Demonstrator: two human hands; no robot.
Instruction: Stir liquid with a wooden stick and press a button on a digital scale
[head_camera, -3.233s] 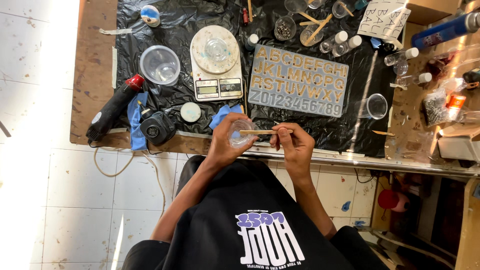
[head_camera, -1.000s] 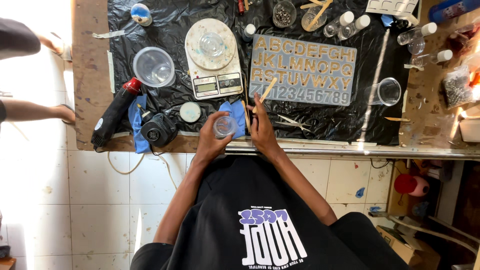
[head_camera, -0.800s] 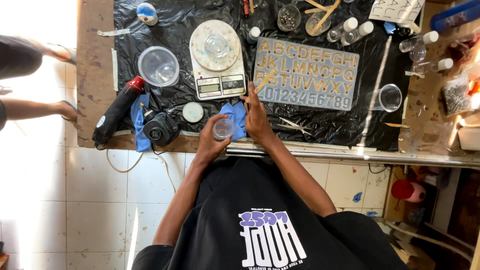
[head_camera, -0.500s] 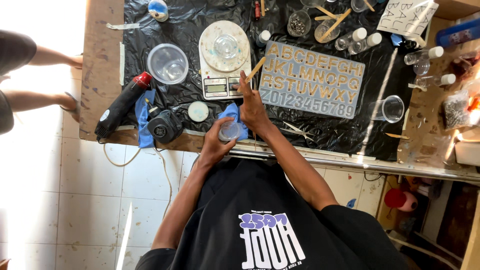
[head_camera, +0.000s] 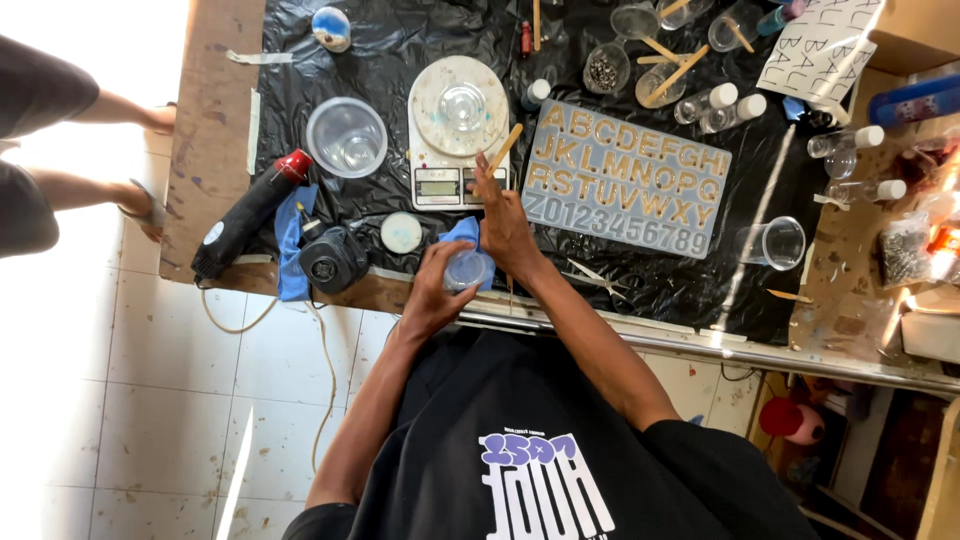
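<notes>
Left hand (head_camera: 432, 292) clamps a small clear cup (head_camera: 466, 268) at the table edge; right hand (head_camera: 503, 215) pinches a wooden stick (head_camera: 503, 149), tip by the scale (head_camera: 458, 132). Judgement: hold the cup level, keep the stick clear of the letter mould (head_camera: 622, 178).

Black plastic sheet (head_camera: 420, 40) covers bench. Heat gun (head_camera: 250, 212) lies at left edge, large clear tub (head_camera: 346, 137) beside it. Grey alphabet mould (head_camera: 622, 179) centre-right, scissors (head_camera: 598, 279) below it, clear cup (head_camera: 775, 243) further right.
</notes>
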